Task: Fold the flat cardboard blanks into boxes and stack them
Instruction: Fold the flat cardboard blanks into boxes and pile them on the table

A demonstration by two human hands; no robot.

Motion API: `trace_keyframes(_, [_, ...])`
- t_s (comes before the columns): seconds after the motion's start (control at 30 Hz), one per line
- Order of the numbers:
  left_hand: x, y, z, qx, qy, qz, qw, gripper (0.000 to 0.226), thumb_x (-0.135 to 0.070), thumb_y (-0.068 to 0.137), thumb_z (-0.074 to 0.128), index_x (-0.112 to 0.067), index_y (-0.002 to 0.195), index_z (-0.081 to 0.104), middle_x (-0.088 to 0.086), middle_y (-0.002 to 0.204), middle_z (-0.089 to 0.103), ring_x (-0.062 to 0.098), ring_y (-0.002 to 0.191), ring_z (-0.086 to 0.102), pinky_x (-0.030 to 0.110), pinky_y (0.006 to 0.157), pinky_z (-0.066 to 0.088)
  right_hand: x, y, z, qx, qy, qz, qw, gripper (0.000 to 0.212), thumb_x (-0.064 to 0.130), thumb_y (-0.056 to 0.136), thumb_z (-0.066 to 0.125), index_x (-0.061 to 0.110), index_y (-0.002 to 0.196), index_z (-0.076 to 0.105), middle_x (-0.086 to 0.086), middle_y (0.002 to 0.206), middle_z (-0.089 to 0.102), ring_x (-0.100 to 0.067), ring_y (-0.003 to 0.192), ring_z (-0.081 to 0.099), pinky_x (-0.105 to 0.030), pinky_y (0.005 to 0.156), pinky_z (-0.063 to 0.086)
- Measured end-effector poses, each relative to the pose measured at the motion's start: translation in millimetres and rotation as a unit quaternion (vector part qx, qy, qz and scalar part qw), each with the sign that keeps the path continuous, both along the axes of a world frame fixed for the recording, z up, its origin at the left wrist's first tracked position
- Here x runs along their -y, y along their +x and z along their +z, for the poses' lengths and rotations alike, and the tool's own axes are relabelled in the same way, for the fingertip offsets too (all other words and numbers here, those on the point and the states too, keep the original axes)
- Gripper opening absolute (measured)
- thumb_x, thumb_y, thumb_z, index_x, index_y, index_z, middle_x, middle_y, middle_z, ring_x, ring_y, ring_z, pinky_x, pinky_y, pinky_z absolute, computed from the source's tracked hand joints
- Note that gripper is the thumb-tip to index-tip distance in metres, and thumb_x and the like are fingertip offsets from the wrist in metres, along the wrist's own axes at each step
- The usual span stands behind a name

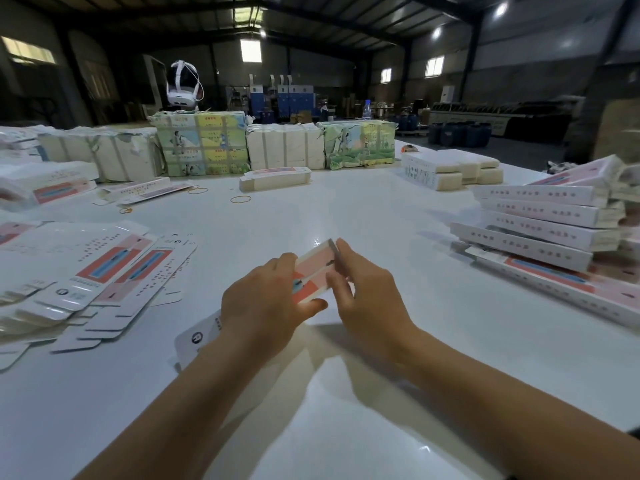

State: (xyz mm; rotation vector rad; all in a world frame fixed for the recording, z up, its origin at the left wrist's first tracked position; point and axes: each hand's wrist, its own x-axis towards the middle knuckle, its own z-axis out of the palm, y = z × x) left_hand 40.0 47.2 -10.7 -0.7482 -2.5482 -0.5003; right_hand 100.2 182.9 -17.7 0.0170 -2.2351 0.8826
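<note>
Above the middle of the white table [346, 209] I hold a pink-and-white cardboard box [313, 271], long and narrow, its far end pointing away from me. My left hand [266, 303] grips its near part, thumb underneath, and the box's near end [199, 337] sticks out below my left wrist. My right hand [363, 289] pinches the far end flap with its fingertips. Flat printed blanks [104, 271] lie fanned out at the left. A stack of folded boxes [547, 223] stands at the right.
Wrapped bundles of blanks [204, 147] line the far side of the table, with a white headset [181, 84] on top. Small piles of blanks [273, 180] and a white pile [450, 169] sit behind. Rubber bands [240, 199] lie loose on the table.
</note>
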Motion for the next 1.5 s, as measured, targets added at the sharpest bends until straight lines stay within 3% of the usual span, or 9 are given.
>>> trace_keyframes(0.07, [2.1, -1.2, -0.3, -0.014, -0.006, 0.002, 1.0, 0.053, -0.068, 0.077, 0.056, -0.029, 0.111, 0.044, -0.011, 0.098, 0.058, 0.011, 0.073, 0.047, 0.024, 0.057, 0.032, 1.3, 1.1, 1.8, 0.008, -0.074, 0.017, 0.997, 0.03, 0.021, 0.1, 0.046, 0.014, 0.125, 0.061, 0.003, 0.097, 0.065, -0.006, 0.076, 0.056, -0.004, 0.068, 0.04])
trace_keyframes(0.13, [3.3, -2.9, -0.5, -0.032, -0.003, -0.001, 0.999, 0.057, -0.067, 0.077, 0.057, -0.028, 0.116, 0.044, -0.01, 0.102, 0.058, 0.01, 0.076, 0.047, 0.023, 0.058, 0.033, -1.3, -0.1, 7.5, 0.016, -0.203, 0.048, 0.978, 0.028, 0.028, 0.1, 0.047, 0.014, 0.101, 0.072, -0.009, 0.09, 0.071, -0.022, 0.08, 0.063, -0.018, 0.075, 0.05])
trace_keyframes(0.2, [4.4, -3.6, -1.7, -0.055, 0.01, -0.014, 0.998, 0.062, -0.064, 0.076, 0.06, -0.026, 0.122, 0.044, -0.007, 0.106, 0.06, 0.013, 0.081, 0.054, 0.024, 0.062, 0.041, -4.7, -1.5, 13.5, 0.028, -0.334, 0.083, 0.938, 0.027, 0.027, 0.097, 0.053, 0.018, 0.084, 0.075, -0.012, 0.088, 0.072, -0.032, 0.09, 0.065, -0.033, 0.086, 0.055])
trace_keyframes(0.27, [5.0, -3.6, -2.5, -0.083, 0.017, -0.029, 0.996, 0.066, -0.06, 0.075, 0.065, -0.022, 0.124, 0.047, -0.002, 0.107, 0.062, 0.018, 0.084, 0.06, 0.029, 0.065, 0.048, -6.5, 0.0, 17.8, 0.04, -0.425, 0.122, 0.896, 0.018, 0.015, 0.094, 0.058, 0.019, 0.088, 0.075, -0.007, 0.09, 0.074, -0.026, 0.092, 0.068, -0.032, 0.085, 0.057])
trace_keyframes(0.47, [4.9, -9.4, -5.1, -0.18, 0.033, -0.08, 0.98, 0.069, -0.04, 0.053, 0.089, -0.007, 0.107, 0.063, 0.008, 0.081, 0.068, 0.027, 0.06, 0.062, 0.032, 0.046, 0.048, -10.2, 0.5, 19.9, -0.001, -0.463, 0.115, 0.879, 0.012, 0.001, 0.088, 0.061, 0.01, 0.089, 0.069, -0.006, 0.08, 0.073, -0.021, 0.081, 0.071, -0.027, 0.074, 0.058])
trace_keyframes(0.67, [4.5, -12.5, -6.8, -0.219, 0.063, -0.094, 0.969, 0.068, -0.035, 0.055, 0.089, -0.004, 0.109, 0.062, 0.012, 0.09, 0.069, 0.03, 0.068, 0.064, 0.036, 0.058, 0.054, -6.8, 6.3, 19.3, -0.056, -0.363, 0.091, 0.926, 0.012, 0.012, 0.089, 0.064, 0.017, 0.079, 0.067, 0.0, 0.075, 0.072, -0.016, 0.076, 0.07, -0.027, 0.072, 0.058])
trace_keyframes(0.93, [5.4, -12.1, -5.1, -0.257, 0.058, -0.082, 0.961, 0.066, -0.037, 0.059, 0.084, -0.002, 0.11, 0.063, 0.018, 0.098, 0.069, 0.034, 0.075, 0.066, 0.042, 0.067, 0.056, -3.3, 11.1, 19.9, -0.132, -0.223, 0.026, 0.966, 0.031, -0.001, 0.085, 0.065, 0.029, 0.078, 0.071, 0.002, 0.077, 0.065, -0.007, 0.071, 0.06, -0.017, 0.064, 0.048])
trace_keyframes(1.17, [4.9, -13.1, -3.8, -0.309, 0.025, -0.073, 0.948, 0.064, -0.036, 0.059, 0.086, -0.001, 0.108, 0.066, 0.016, 0.1, 0.069, 0.034, 0.077, 0.067, 0.039, 0.066, 0.055, -6.6, 10.2, 19.0, -0.125, -0.213, 0.001, 0.969, 0.033, -0.004, 0.084, 0.063, 0.026, 0.071, 0.069, 0.004, 0.071, 0.064, -0.007, 0.066, 0.058, -0.012, 0.059, 0.044])
trace_keyframes(1.5, [4.4, -7.7, -4.4, -0.292, 0.019, -0.068, 0.954, 0.062, -0.032, 0.058, 0.088, 0.0, 0.106, 0.067, 0.017, 0.098, 0.07, 0.033, 0.074, 0.067, 0.039, 0.063, 0.055, -3.8, 8.5, 14.3, -0.178, 0.041, -0.094, 0.979, 0.009, 0.007, 0.083, 0.062, 0.004, 0.078, 0.07, -0.005, 0.071, 0.062, -0.015, 0.058, 0.053, -0.021, 0.054, 0.042])
